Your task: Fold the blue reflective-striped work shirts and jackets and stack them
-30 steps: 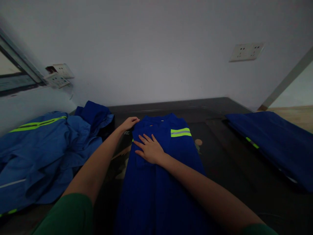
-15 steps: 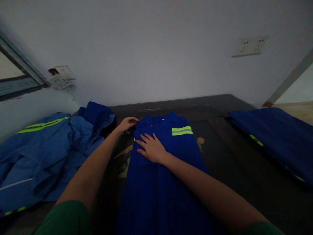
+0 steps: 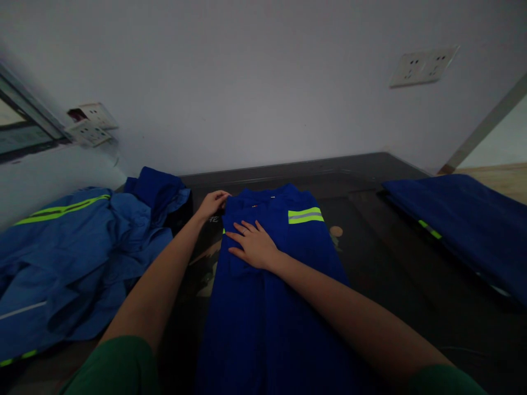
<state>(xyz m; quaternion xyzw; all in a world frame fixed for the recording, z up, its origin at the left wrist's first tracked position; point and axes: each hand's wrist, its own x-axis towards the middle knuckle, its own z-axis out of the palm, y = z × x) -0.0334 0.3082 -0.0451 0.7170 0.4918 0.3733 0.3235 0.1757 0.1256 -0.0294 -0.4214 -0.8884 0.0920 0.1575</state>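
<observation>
- On the dark table (image 3: 370, 263), a blue garment (image 3: 304, 252) is laid flat, directly before the person, between two other lots of clothing.
- By the right hand (image 3: 257, 247), nothing is gripped: its fingers are spread apart and the palm is rested on the upper front.
- The left hand (image 3: 212, 204) is placed at the far left corner, thumb and fingers bent close together; whether cloth is pinched between them cannot be told.
- The collar (image 3: 284, 191) is pointed toward the wall (image 3: 263, 82), and the long axis is run from there back toward the person.
- A yellow-green strip (image 3: 305, 215) is set crosswise on the right side.
- Rumpled lighter-blue clothing (image 3: 82, 258) is heaped at left; a folded navy garment (image 3: 469, 219) is placed at right.
</observation>
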